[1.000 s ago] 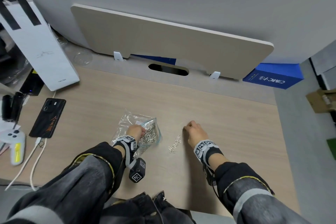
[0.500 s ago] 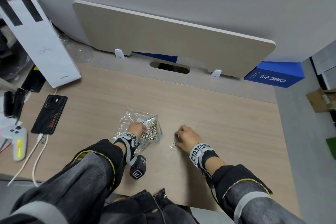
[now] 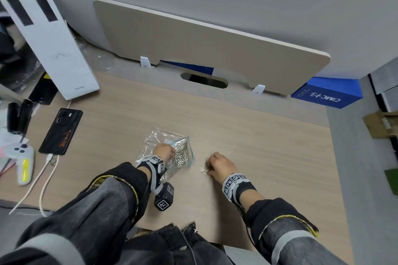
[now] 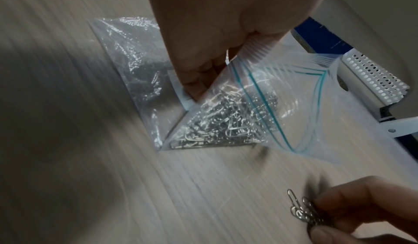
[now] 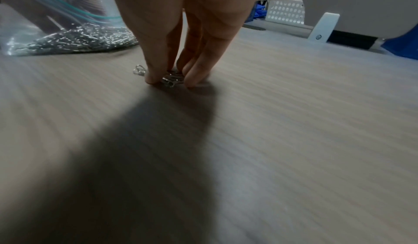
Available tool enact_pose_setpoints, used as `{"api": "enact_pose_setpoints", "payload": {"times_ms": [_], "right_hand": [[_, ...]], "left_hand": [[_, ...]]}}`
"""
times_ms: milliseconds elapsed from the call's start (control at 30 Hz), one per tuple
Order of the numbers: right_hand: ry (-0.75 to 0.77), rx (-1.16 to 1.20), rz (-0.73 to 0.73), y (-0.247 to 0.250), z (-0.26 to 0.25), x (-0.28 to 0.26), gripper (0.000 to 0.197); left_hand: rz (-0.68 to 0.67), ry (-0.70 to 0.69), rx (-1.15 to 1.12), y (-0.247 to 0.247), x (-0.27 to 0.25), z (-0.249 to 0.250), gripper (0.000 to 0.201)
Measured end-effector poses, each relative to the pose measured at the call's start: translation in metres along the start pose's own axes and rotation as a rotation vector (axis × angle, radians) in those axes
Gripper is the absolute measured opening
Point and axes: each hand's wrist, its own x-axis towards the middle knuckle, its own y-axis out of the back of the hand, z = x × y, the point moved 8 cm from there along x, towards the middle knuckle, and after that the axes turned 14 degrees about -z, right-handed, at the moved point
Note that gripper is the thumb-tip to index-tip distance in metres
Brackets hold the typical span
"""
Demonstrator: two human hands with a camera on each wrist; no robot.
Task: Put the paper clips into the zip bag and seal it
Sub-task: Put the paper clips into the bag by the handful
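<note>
A clear zip bag [image 3: 183, 153] [image 4: 294, 108] with a teal zip line lies on the wooden desk, its mouth held open toward the right. Many silver paper clips [image 4: 226, 122] [image 5: 86, 37] fill its lower corner. My left hand [image 3: 164, 150] [image 4: 217, 39] pinches the bag's upper lip and lifts it. A small bunch of loose paper clips [image 3: 203, 170] [image 5: 169, 80] [image 4: 300, 210] lies on the desk to the right of the bag. My right hand [image 3: 219, 164] [image 5: 172, 82] has its fingertips down on the desk, pinching this bunch between thumb and fingers.
A second crumpled clear bag [image 3: 150, 144] lies under and behind the zip bag. A black phone [image 3: 61, 131], a white controller [image 3: 21, 157] and cables sit at the left. A white carton [image 3: 49, 43] stands at the back left, a blue box [image 3: 327, 95] at the back right.
My right hand has slid left and toward me across the desk, gathering the scattered clips into a small bunch under its fingertips. My left hand keeps holding the bag open.
</note>
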Motion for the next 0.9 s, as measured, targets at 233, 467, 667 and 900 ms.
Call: {"api": "enact_pose_setpoints", "payload": {"times_ms": [233,467,667,900], "right_hand": [[-0.03,0.031,-0.015,0.005,0.006,-0.001,0.022],[-0.105,0.078,-0.038,0.011,0.009,0.004,0.025],[-0.157,0.102,-0.137,0.013,0.011,0.013,0.02],[-0.176,0.188,-0.113,0.012,0.012,0.01,0.014]], "left_hand": [[0.005,0.002,-0.065,0.002,0.002,-0.004,0.028],[0.027,0.008,-0.089,0.004,0.008,-0.008,0.026],[0.001,0.014,-0.014,0.004,0.015,-0.007,0.03],[0.004,0.02,0.041,0.002,0.018,-0.007,0.031]]}}
